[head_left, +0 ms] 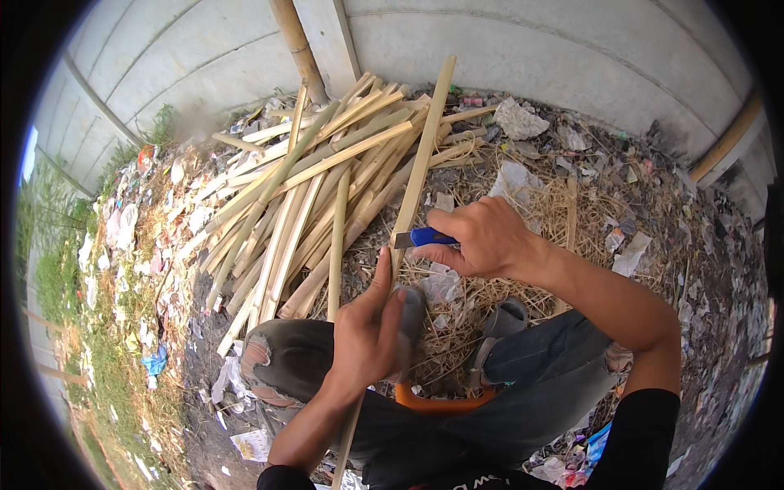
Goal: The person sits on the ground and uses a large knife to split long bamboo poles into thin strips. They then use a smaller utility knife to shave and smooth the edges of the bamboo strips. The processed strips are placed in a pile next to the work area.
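Note:
A long split bamboo strip (pixel 421 163) runs from beside my lap up and away toward the wall. My left hand (pixel 367 327) is closed around its lower part, the index finger stretched along it. In my right hand (pixel 486 237) is a blue-handled utility knife (pixel 433 237), its short metal blade lying against the strip just above my left fingertips. The lower end of the strip passes under my left forearm and shows again beside my thigh.
A heap of bamboo strips (pixel 327 180) lies ahead to the left. A bamboo pole (pixel 298 45) leans at the concrete wall (pixel 531 57). Dry shavings (pixel 457 343), a pale rock (pixel 520 119) and scattered litter cover the ground. An orange rim (pixel 445 403) shows between my legs.

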`<state>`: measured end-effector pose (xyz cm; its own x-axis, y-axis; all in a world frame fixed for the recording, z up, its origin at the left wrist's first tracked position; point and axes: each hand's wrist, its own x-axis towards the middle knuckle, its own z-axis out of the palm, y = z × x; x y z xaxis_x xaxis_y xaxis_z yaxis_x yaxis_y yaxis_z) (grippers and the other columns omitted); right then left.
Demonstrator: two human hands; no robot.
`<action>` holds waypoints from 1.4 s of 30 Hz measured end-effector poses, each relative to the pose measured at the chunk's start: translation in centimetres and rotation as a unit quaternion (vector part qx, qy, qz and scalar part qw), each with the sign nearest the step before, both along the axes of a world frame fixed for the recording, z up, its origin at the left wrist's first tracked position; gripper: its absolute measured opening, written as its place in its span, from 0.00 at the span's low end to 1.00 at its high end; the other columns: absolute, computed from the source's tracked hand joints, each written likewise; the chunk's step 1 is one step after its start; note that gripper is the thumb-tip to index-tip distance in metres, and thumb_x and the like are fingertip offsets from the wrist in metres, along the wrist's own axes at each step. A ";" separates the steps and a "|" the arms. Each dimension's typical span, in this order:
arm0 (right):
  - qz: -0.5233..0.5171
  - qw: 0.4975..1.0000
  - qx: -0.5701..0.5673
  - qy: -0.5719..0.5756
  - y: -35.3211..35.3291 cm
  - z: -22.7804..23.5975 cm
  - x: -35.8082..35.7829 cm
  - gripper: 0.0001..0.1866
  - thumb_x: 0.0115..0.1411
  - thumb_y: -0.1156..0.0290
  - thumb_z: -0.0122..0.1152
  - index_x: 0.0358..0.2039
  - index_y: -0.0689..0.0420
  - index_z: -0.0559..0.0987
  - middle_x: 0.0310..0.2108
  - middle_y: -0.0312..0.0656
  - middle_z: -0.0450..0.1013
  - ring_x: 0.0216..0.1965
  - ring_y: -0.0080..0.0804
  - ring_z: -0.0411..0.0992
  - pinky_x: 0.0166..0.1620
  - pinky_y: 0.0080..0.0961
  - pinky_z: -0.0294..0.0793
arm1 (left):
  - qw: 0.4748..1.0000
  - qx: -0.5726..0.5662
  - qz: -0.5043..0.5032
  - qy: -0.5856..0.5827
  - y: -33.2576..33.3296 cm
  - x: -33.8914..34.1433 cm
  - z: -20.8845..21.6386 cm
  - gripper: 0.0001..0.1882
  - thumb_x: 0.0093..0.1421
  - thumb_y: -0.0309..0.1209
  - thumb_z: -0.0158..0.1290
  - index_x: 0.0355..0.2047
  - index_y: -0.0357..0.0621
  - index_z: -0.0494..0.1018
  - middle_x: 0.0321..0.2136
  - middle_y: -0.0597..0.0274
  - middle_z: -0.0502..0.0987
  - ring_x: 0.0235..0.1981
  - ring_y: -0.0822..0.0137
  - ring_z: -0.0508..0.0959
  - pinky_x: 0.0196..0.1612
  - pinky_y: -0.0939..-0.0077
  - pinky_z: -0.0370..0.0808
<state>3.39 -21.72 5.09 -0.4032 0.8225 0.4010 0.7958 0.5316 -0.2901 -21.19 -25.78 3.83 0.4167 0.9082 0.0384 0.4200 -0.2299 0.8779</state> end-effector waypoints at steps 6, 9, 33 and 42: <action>0.025 0.999 -0.022 0.011 -1.7 -0.5 -0.1 0.25 0.66 0.43 0.57 0.30 0.54 0.77 0.15 0.50 0.74 0.21 0.54 0.77 0.26 0.46 0.76 | 0.995 -0.047 -0.018 -0.088 -0.6 -0.2 -0.5 0.28 0.70 0.26 0.51 0.69 0.31 0.61 0.62 0.43 0.73 0.62 0.68 0.72 0.62 0.75 0.67; 0.045 0.997 -0.054 0.040 -2.2 0.1 -0.3 0.25 0.66 0.44 0.57 0.30 0.56 0.77 0.16 0.52 0.74 0.21 0.56 0.77 0.27 0.47 0.76 | 0.991 -0.068 0.004 -0.113 -0.6 -0.4 -1.1 0.28 0.71 0.26 0.51 0.68 0.29 0.60 0.64 0.45 0.71 0.64 0.68 0.69 0.65 0.74 0.64; -0.357 0.919 -0.039 0.164 5.0 3.6 13.0 0.32 0.74 0.46 0.47 0.25 0.62 0.78 0.11 0.41 0.65 0.15 0.34 0.62 0.24 0.39 0.64 | 0.989 -0.086 -0.079 -0.093 -2.9 -0.5 -3.8 0.28 0.70 0.27 0.53 0.69 0.35 0.63 0.32 0.61 0.80 0.34 0.81 0.71 0.40 0.82 0.73; -0.176 0.974 -0.004 0.142 1.1 4.3 7.6 0.31 0.71 0.44 0.51 0.27 0.62 0.77 0.15 0.45 0.68 0.17 0.41 0.65 0.25 0.37 0.65 | 0.992 -0.062 -0.037 -0.107 -2.3 0.2 -1.4 0.28 0.72 0.26 0.49 0.71 0.36 0.59 0.20 0.74 0.72 0.24 0.85 0.68 0.27 0.85 0.68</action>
